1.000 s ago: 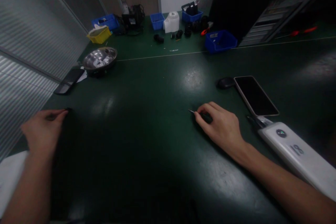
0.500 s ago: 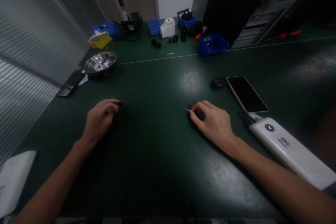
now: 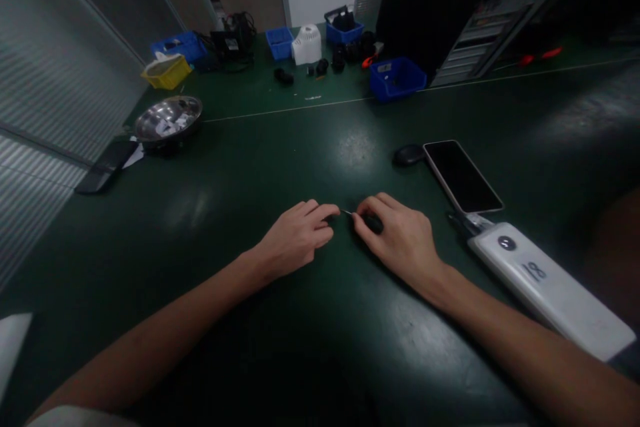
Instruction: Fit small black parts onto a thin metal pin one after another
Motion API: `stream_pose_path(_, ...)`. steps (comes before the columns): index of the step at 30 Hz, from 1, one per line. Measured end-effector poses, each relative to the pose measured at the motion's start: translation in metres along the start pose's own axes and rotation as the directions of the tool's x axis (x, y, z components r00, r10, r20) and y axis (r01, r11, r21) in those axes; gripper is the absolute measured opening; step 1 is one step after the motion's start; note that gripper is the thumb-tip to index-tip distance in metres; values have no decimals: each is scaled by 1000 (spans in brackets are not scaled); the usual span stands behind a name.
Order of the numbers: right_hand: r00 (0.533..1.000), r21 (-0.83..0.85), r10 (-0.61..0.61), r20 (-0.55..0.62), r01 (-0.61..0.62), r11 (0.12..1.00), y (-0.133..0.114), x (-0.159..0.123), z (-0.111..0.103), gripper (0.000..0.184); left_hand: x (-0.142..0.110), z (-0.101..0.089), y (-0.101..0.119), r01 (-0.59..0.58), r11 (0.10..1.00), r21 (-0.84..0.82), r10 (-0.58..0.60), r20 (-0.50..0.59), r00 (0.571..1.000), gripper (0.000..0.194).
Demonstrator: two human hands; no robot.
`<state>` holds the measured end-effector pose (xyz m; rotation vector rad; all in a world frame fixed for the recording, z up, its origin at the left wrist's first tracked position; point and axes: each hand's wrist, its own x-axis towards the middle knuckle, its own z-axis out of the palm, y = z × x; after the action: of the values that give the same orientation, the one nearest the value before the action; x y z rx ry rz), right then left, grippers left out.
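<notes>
My right hand (image 3: 400, 237) rests on the dark green table (image 3: 280, 167), its fingers closed on a small dark tool (image 3: 373, 222) whose thin metal tip (image 3: 347, 213) points left. My left hand (image 3: 297, 240) lies just left of that tip, fingers curled in a pinch, its fingertips almost touching the tip. What the left fingers hold is too small and dark to make out. Both forearms reach in from the bottom edge.
A phone (image 3: 463, 175) lies face up to the right, with a dark oval object (image 3: 409, 155) beside it and a white power bank (image 3: 550, 287) below. A steel bowl (image 3: 169, 119) and another phone (image 3: 105, 165) sit left; blue bins (image 3: 397, 77), a yellow bin (image 3: 167, 72) and a white device (image 3: 306, 45) stand at the back.
My left hand has travelled from the far left across the table to meet my right hand at the tool's tip. The right hand has hardly moved.
</notes>
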<state>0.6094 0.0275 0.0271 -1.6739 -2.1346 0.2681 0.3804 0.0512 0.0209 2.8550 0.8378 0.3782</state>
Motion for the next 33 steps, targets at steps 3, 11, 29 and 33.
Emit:
stream_pose_path(3,1000,-2,3,3,-3,1000,1,0,1,21,-3,-2,0,1,1000,-9,-1,21,1000,17)
stream_pose_path(11,1000,-11,13,14,-13,1000,0,0,0,22,-4,-3,-1,-19,998,66,14,78,997,12)
stream_pose_path(29,1000,-2,-7,12,7,1000,2,1,-1,22,-6,-8,1,40,999,-16,-38,90,995,19)
stream_pose_path(33,1000,-3,5,23,-5,1000,1,0,-1,21,-5,-10,2,37,999,-28,-34,83,996,19)
